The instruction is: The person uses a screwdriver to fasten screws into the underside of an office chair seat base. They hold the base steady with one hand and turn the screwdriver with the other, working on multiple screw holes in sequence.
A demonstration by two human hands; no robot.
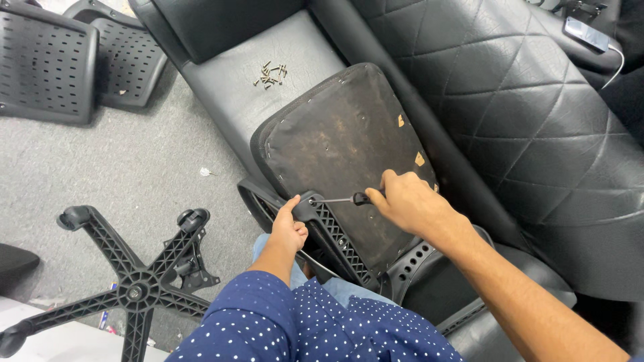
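Note:
An upturned chair seat [342, 144] with a dark brown underside leans on the black sofa's arm [235, 87]. My right hand [406, 201] grips a screwdriver [342, 199], whose tip meets a black plastic bracket [335, 234] at the seat's near edge. My left hand [290, 224] steadies that bracket's end, thumb up beside the screwdriver tip. A small pile of screws [271, 74] lies on the sofa arm, beyond the seat.
A black five-star chair base with castors [134, 281] lies on the grey carpet at lower left. Black perforated chair shells [74, 57] rest at top left. The quilted black sofa [523, 114] fills the right, with a phone and cable [587, 33] on it.

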